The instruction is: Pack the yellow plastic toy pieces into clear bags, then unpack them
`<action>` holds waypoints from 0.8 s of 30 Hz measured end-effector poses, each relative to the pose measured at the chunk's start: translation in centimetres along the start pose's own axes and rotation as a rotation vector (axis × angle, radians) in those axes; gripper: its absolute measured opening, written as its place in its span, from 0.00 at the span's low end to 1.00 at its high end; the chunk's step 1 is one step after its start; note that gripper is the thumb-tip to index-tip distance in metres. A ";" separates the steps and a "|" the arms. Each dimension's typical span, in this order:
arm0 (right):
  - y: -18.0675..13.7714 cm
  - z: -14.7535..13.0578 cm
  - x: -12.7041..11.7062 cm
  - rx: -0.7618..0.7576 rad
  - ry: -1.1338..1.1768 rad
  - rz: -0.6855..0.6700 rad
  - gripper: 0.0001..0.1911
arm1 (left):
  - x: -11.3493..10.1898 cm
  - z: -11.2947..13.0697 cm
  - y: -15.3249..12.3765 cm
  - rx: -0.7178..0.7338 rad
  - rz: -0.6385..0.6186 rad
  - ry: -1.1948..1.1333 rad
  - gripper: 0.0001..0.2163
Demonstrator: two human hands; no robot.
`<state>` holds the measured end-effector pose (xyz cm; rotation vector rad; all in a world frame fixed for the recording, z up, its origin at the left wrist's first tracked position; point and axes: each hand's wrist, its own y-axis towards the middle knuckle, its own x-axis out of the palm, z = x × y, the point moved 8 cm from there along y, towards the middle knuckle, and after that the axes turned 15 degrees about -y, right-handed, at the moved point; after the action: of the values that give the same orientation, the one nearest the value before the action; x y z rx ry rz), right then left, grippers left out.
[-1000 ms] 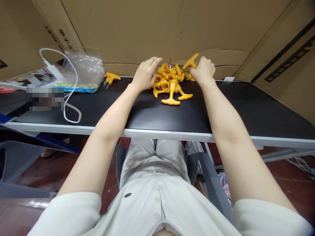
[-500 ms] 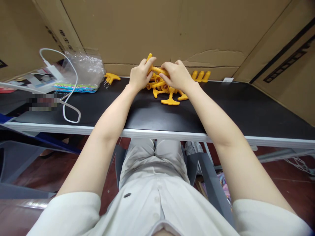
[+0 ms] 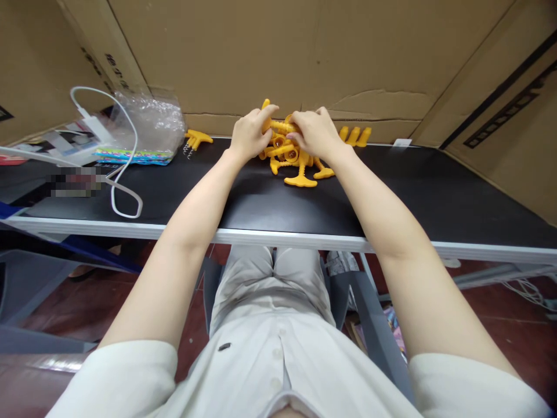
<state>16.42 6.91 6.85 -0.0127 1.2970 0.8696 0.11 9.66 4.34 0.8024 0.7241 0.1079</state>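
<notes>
While both hands, left and right, are pinching one yellow part, tugging might be knocking the pile off the desk

Left hand, right hand, gripping yellow part, pile

Both bare arms stretch straight forward toward twelve o'clock, converging as they go. The left hand sits knuckles-up with fingers curled closed, thumb tip raised. The right hand lies just beside it at three o'clock, fingers likewise bent inward.
</notes>
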 end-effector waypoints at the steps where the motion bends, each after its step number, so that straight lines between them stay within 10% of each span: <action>1: 0.0 0.0 -0.2 0.004 -0.005 -0.002 0.13 | 0.1 -0.1 0.1 -0.001 0.004 -0.009 0.28; 9: -0.2 0.0 -1.1 0.030 -0.083 -0.002 0.13 | 0.6 0.6 0.7 -0.089 0.061 -0.227 0.19; 19: -0.7 -0.6 -1.6 -0.010 -0.225 -0.017 0.31 | 1.7 0.3 -0.8 -0.601 -0.069 -0.573 0.14; 24: -0.6 0.1 -1.1 -0.008 -0.165 -0.005 0.23 | 1.1 0.8 -0.5 -0.424 -0.034 -0.446 0.15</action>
<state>16.82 5.95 7.48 0.0485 1.1389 0.8534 1.32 9.20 3.81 0.3845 0.2742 0.0459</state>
